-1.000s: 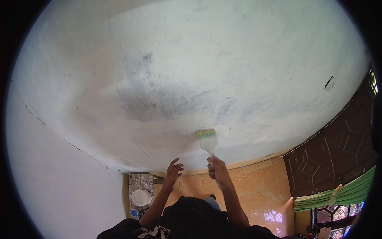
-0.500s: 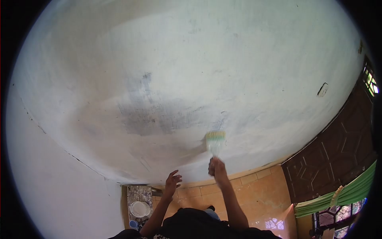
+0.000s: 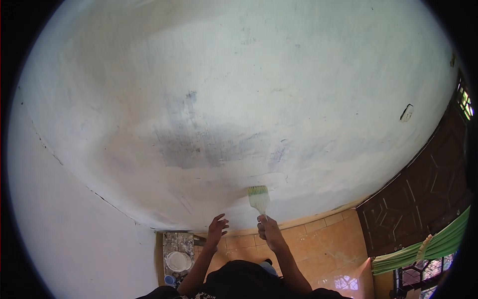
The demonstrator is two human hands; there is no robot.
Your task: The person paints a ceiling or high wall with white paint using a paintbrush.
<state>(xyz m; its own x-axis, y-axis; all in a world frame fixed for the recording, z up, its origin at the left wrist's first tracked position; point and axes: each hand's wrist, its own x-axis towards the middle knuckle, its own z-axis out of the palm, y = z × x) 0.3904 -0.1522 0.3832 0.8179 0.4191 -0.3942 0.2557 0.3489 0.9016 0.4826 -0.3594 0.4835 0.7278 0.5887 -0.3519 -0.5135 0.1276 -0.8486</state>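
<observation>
My right hand (image 3: pixel 269 232) is wrapped round the handle of a wide paintbrush (image 3: pixel 259 198), its bristles pointing up at the lower part of the wall. Pale paint covers the brush head, and the bristles look yellowish green. The wall (image 3: pixel 323 99) is whitish, with a dark bluish-grey patch (image 3: pixel 191 144) left of centre, above the brush. To the left, my left hand (image 3: pixel 217 230) is raised with nothing in it, fingers apart and slightly curled, in front of the wall's lower edge.
A paint-spattered bench (image 3: pixel 171 242) at the lower left bears a white tub (image 3: pixel 179 261) and a blue cup (image 3: pixel 170 280). Orange tiles (image 3: pixel 318 249) cover the floor. At right are a dark wooden door (image 3: pixel 408 194), a green curtain (image 3: pixel 438 241) and a wall switch (image 3: pixel 407 113).
My right hand has brought the paintbrush down and slightly left, lower along the wall. My left hand stays nearly in place. The whole view has shifted a little.
</observation>
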